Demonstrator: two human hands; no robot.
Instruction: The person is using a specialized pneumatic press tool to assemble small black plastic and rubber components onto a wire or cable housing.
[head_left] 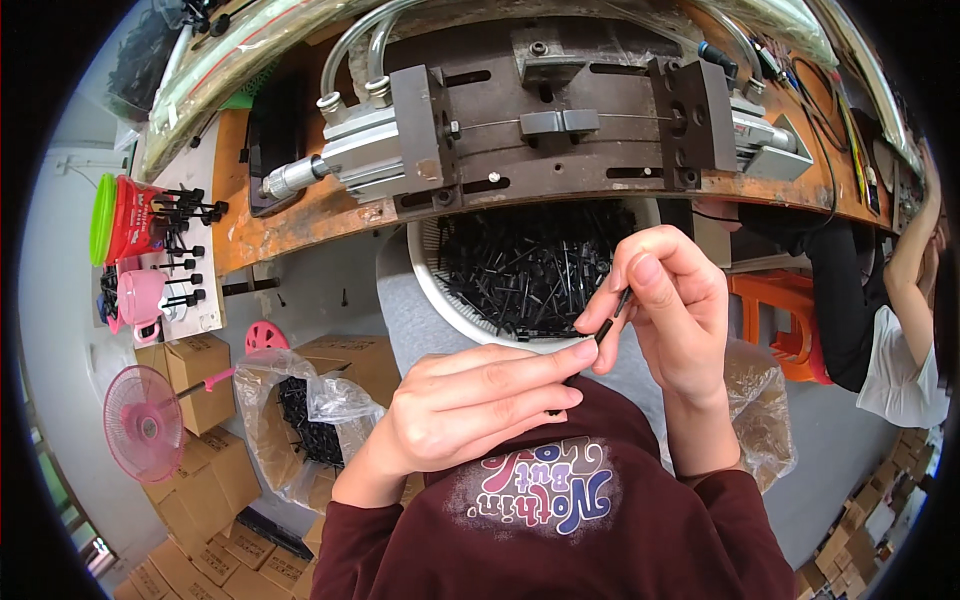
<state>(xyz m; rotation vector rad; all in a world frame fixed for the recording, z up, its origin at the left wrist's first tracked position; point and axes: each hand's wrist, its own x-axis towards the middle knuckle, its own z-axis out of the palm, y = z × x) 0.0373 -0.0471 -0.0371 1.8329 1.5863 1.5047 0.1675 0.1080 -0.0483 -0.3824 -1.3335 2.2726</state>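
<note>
Both my hands meet above my lap, in front of a white basket (pixel 436 288) heaped with thin black plastic parts (pixel 530 260). My left hand (pixel 480 405) is closed, its fingers pressed together around a short black rod-like part (pixel 603 331) that sticks up past the fingertips. Another dark end shows below the lower fingers. Thumb and forefinger of my right hand (pixel 680 310) pinch a slim black piece (pixel 622 302) close to the tip of that part. Whether the two pieces touch is too small to tell.
Beyond the basket, a dark metal fixture (pixel 600 175) with two air cylinders (pixel 365 150) sits on a wooden bench (pixel 235 235). At left are a pink fan (pixel 145 423), cartons (pixel 210 480) and a clear bag (pixel 270 400) of black parts. An orange stool (pixel 785 320) and another person's arm (pixel 915 260) are at right.
</note>
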